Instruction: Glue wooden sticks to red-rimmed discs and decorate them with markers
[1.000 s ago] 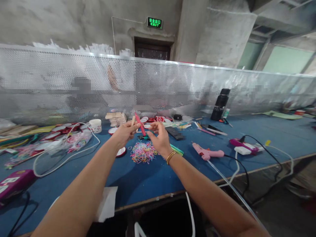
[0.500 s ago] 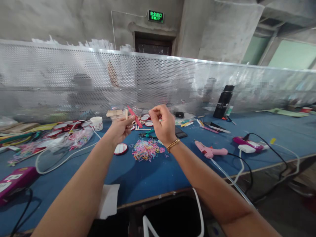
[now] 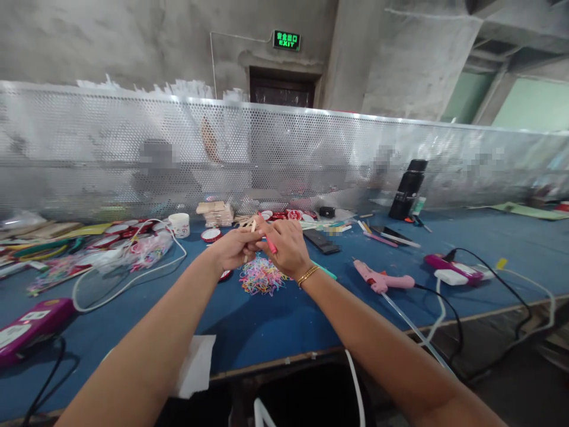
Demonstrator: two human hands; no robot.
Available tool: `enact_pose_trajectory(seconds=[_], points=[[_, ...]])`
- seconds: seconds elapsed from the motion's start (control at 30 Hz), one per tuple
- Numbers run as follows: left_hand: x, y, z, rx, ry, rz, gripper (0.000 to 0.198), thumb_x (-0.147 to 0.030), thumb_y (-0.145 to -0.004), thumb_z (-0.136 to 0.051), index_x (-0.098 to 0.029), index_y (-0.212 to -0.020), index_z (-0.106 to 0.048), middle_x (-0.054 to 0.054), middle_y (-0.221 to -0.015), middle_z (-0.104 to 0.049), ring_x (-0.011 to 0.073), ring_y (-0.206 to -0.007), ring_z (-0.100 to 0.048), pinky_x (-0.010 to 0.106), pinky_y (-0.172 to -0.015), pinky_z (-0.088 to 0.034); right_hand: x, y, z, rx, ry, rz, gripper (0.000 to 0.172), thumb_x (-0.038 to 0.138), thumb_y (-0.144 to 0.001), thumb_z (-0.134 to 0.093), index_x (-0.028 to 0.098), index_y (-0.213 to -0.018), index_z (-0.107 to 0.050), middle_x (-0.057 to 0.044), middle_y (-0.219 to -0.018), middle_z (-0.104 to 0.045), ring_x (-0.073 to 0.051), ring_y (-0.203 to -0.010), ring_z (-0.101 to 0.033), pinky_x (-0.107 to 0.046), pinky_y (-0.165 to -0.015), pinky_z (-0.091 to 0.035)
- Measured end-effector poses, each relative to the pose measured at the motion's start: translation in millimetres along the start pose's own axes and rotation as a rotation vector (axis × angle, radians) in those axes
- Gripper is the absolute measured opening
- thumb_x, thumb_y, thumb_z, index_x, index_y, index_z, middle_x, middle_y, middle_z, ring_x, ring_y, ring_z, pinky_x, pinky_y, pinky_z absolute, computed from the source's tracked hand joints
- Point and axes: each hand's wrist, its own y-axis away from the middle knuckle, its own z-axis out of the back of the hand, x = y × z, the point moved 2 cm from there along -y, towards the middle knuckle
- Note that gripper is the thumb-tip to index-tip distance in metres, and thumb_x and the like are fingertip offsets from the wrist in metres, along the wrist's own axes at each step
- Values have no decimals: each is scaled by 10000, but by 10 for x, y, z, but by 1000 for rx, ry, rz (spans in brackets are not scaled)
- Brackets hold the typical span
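Note:
Both my hands meet above the blue table (image 3: 275, 320). My left hand (image 3: 235, 248) is closed on craft sticks: a plain wooden one (image 3: 252, 226) and a red one (image 3: 268, 241) that pokes out between the hands. My right hand (image 3: 288, 245) is closed too, its fingers pinching at the same sticks against the left hand. A gold bracelet (image 3: 307, 274) sits on my right wrist. Just beneath the hands lies a heap of small coloured rubber bands (image 3: 260, 279).
A pink glue gun (image 3: 382, 280) with a black cord lies to the right. Purple devices (image 3: 448, 264) (image 3: 31, 323) lie right and left. A white cup (image 3: 181, 225), red-and-white round badges (image 3: 210, 235), a black bottle (image 3: 408, 188) and a perforated metal screen (image 3: 111, 154) stand behind.
My right hand came down from a raised position and closed in against the left hand on the sticks. Both hands sit lower, over the rubber bands.

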Motion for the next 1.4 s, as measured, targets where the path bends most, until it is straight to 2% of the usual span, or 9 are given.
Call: enact_pose_trajectory(seconds=[0.3, 0.47, 0.63, 0.73, 0.97, 1.07, 1.17, 1.27, 1.4], points=[[26, 20, -12, -90, -132, -42, 147, -271, -836, -599, -167, -885, -690, 32, -708, -548, 101, -617, -494, 225, -549, -372, -81, 92, 150, -287, -318, -360, 378, 303, -966, -316, 271, -1280, -525, -65, -1167, -617, -206, -1078, -557, -402, -962, -408], [95, -18, 20, -86, -294, -144, 275, -382, -853, -585, -209, -1037, -694, 36, -803, -588, 109, -715, -518, 210, -599, -362, -14, 132, 77, -370, -555, -356, 314, 265, -895, -436, 217, -1200, -497, -90, -1052, -606, -200, -921, -604, -388, -842, -490], [56, 33, 16, -81, -202, -131, 373, -400, -833, -609, -251, -1175, -630, 14, -762, -564, 103, -651, -499, 255, -658, -429, 30, 130, 72, -403, -602, -277, 163, 208, -854, -487, 201, -1008, -541, -60, -921, -587, -185, -830, -589, -377, -780, -494], [58, 26, -3, -102, -120, -97, 262, -325, -869, -560, -248, -1108, -637, -19, -671, -499, 84, -585, -461, 279, -686, -465, 38, 131, 83, -397, -585, -250, 145, 194, -849, -495, 199, -982, -552, -55, -903, -590, -189, -831, -583, -383, -780, -486], [-1, 10, -20, -237, 43, -133, 143, -211, -877, -478, -163, -781, -572, -83, -505, -236, 52, -400, -225, 181, -449, -335, 53, 110, 91, -440, -494, -198, 121, 173, -827, -530, 195, -936, -577, -49, -889, -598, -186, -820, -575, -375, -768, -476], [-7, 41, -54, -212, 46, -123, 120, -175, -851, -497, -164, -753, -564, -46, -552, -388, 69, -458, -378, 223, -543, -428, 56, 95, 86, -479, -423, -210, 39, 183, -824, -553, 195, -857, -571, -35, -822, -590, -173, -771, -562, -359, -742, -471], [55, 43, -64, -159, -113, -51, 107, -212, -843, -554, -153, -799, -632, 19, -744, -568, 100, -638, -525, 247, -638, -448, 35, 97, 72, -490, -403, -244, 20, 193, -830, -552, 197, -841, -567, -25, -791, -579, -166, -749, -557, -352, -729, -471], [142, 0, -25, -109, -268, -28, 154, -293, -810, -637, -170, -884, -692, 16, -819, -601, 81, -672, -511, 211, -637, -407, -10, 116, 52, -499, -445, -264, 90, 207, -837, -545, 200, -918, -584, -37, -848, -599, -174, -797, -577, -362, -758, -481], [224, -63, 22, -27, -374, -39, 270, -384, -730, -718, -170, -895, -715, -12, -704, -581, 70, -615, -497, 222, -655, -414, -70, 132, 8, -447, -490, -300, 177, 235, -878, -505, 215, -1016, -614, -54, -918, -640, -190, -860, -603, -379, -796, -491]])
